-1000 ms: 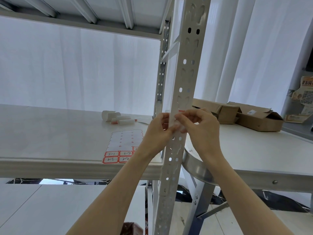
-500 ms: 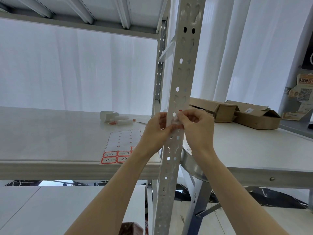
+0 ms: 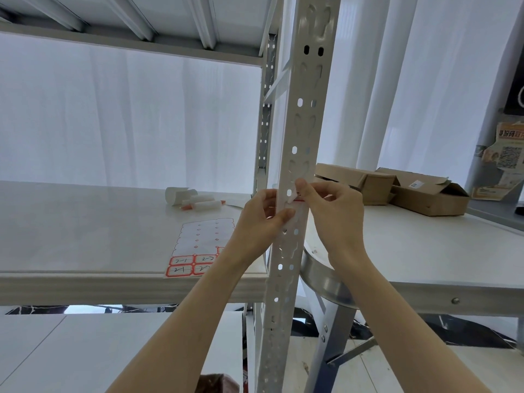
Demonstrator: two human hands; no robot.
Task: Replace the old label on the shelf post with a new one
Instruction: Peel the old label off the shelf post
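Head view. The label (image 3: 300, 207) is stuck on the front face of the post (image 3: 296, 154), a bit above the front right corner of the shelf (image 3: 85, 236), btwn the two hands. It's white paper w/ a red border. Only a red strip at the top and some white show; the rest is under thumbs.

Left hand (image 3: 259, 222): fingers curled round the post's left edge, thumb laid across the label's lower part.

Right hand (image 3: 336, 214): fingers bent, thumb and forefinger pinching at the label's upper right. Can't tell if that corner is lifted or pressed flat, nor if this is the old label or the new one.

Handling, as a judgement: the label is thin, v. light and floppy w/ a sticky back, so it prob. tears or curls onto itself easily. It spans the post's punched holes, so it's unsupported there and apt to crease or rip. Best hold is one corner, pulled low along the face. The post looks like rigid metal, good to brace against.

Elsewhere: a label sheet (image 3: 198, 245) lies near the shelf's front edge by the post, paper rolls (image 3: 192, 201) sit further back, and cardboard boxes (image 3: 411, 191) are on the table (image 3: 425, 251) to the right.
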